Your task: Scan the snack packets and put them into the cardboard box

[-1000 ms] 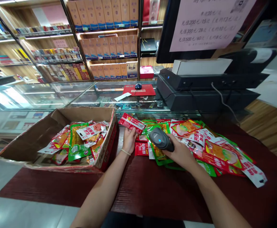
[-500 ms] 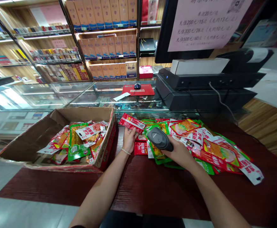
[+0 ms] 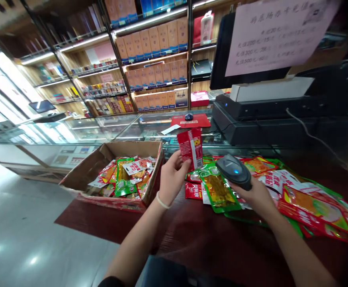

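Note:
My left hand (image 3: 171, 177) pinches a small red snack packet (image 3: 190, 148) and holds it upright above the dark red table (image 3: 210, 247). A little to its right, my right hand (image 3: 256, 194) grips a black barcode scanner (image 3: 234, 170) with a blue light on top, its head turned toward the packet. Below both hands lies a spread pile of red, green and orange snack packets (image 3: 299, 195). Left of my left hand stands an open cardboard box (image 3: 102, 159) holding several more packets.
Behind the table runs a glass display counter (image 3: 108, 127) with a red mouse pad and mouse (image 3: 188, 117). A black register machine (image 3: 269, 115) with a paper notice (image 3: 278, 36) stands at the back right. Shelves of boxed goods (image 3: 156, 44) line the far wall.
My left hand has lifted the red packet and turned it from lying slanted to upright. The scanner stays in my right hand. The camera has swung to the left and tilted.

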### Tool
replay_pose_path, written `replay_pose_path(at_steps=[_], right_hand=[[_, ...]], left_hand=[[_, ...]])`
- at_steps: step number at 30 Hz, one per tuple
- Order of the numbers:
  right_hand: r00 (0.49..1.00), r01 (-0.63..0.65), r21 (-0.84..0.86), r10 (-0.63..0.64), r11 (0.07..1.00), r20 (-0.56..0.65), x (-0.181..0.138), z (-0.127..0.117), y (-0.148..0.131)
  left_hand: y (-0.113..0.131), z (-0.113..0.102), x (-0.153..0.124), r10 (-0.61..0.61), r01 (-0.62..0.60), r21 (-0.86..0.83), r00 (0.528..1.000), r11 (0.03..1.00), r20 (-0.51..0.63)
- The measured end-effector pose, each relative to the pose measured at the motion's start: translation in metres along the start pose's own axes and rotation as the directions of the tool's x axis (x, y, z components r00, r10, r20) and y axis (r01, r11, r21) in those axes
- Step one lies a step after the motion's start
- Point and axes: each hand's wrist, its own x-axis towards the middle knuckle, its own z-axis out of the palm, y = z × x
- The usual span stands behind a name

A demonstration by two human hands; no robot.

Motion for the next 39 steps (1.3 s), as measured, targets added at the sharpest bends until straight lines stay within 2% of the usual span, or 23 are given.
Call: replay_pose_path(at_steps=[2, 3, 5, 7, 9, 11, 13, 16, 20, 23, 26, 30, 34, 37, 39], right_hand=[[1.000, 0.010, 0.042, -0.010, 0.999, -0.009, 0.000, 0.000, 0.001], [1.000, 0.019, 0.047, -0.018, 0.999, -0.018, 0.000, 0.001, 0.002], [0.999, 0.032, 0.038, -0.030, 0.999, -0.035, 0.000, 0.002, 0.003], [0.999, 0.046, 0.038, -0.045, 0.998, -0.028, 0.000, 0.003, 0.002], [0.998, 0.056, 0.039, -0.055, 0.998, -0.012, -0.001, 0.004, -0.001], [0.998, 0.058, 0.040, -0.058, 0.998, 0.005, 0.000, 0.005, -0.005], [0.997, 0.065, 0.043, -0.066, 0.997, 0.040, 0.000, 0.007, -0.008], [0.993, 0.082, 0.047, -0.085, 0.996, 0.082, 0.002, 0.012, -0.009], [0.992, 0.094, 0.038, -0.097, 0.995, 0.077, 0.002, 0.017, -0.010], [0.990, 0.115, 0.023, -0.117, 0.993, 0.083, 0.001, 0.013, -0.011], [0.994, 0.104, -0.010, -0.104, 0.994, 0.020, 0.002, 0.003, -0.008], [0.998, 0.032, -0.038, -0.033, 0.999, -0.045, 0.007, -0.015, 0.003], [0.986, -0.002, -0.030, -0.003, 1.000, -0.168, 0.011, -0.030, 0.014], [0.976, -0.015, 0.019, 0.019, 1.000, -0.218, 0.013, -0.038, 0.018], [0.971, -0.027, 0.043, 0.037, 0.999, -0.236, 0.013, -0.040, 0.019]], left_hand=[[0.025, -0.025, -0.006, 0.054, -0.049, 0.231, 0.998, 0.972, -0.015], [0.035, -0.040, -0.009, 0.092, -0.069, 0.369, 0.995, 0.927, -0.047], [0.047, -0.072, -0.012, 0.185, -0.068, 0.646, 0.976, 0.760, -0.115], [0.051, -0.104, -0.013, 0.257, -0.001, 0.847, 0.953, 0.531, -0.160], [0.048, -0.131, -0.012, 0.253, 0.068, 0.941, 0.955, 0.331, -0.158], [0.040, -0.152, -0.011, 0.174, 0.093, 0.972, 0.976, 0.216, -0.132], [0.031, -0.165, -0.011, 0.081, 0.092, 0.980, 0.991, 0.174, -0.107], [0.023, -0.167, -0.013, 0.013, 0.100, 0.977, 0.994, 0.187, -0.105], [0.027, -0.143, -0.016, 0.035, 0.026, 0.964, 0.999, 0.265, -0.037], [0.030, -0.108, -0.015, 0.064, -0.110, 0.920, 0.994, 0.377, 0.093], [0.022, -0.066, -0.013, 0.076, -0.247, 0.836, 0.967, 0.490, 0.242], [-0.017, -0.004, -0.012, 0.006, -0.349, 0.739, 0.906, 0.576, 0.423], [-0.067, 0.052, -0.011, -0.113, -0.408, 0.706, 0.817, 0.579, 0.565], [-0.094, 0.076, -0.008, -0.154, -0.465, 0.712, 0.771, 0.527, 0.618], [-0.105, 0.082, -0.005, -0.180, -0.512, 0.699, 0.728, 0.499, 0.662]])
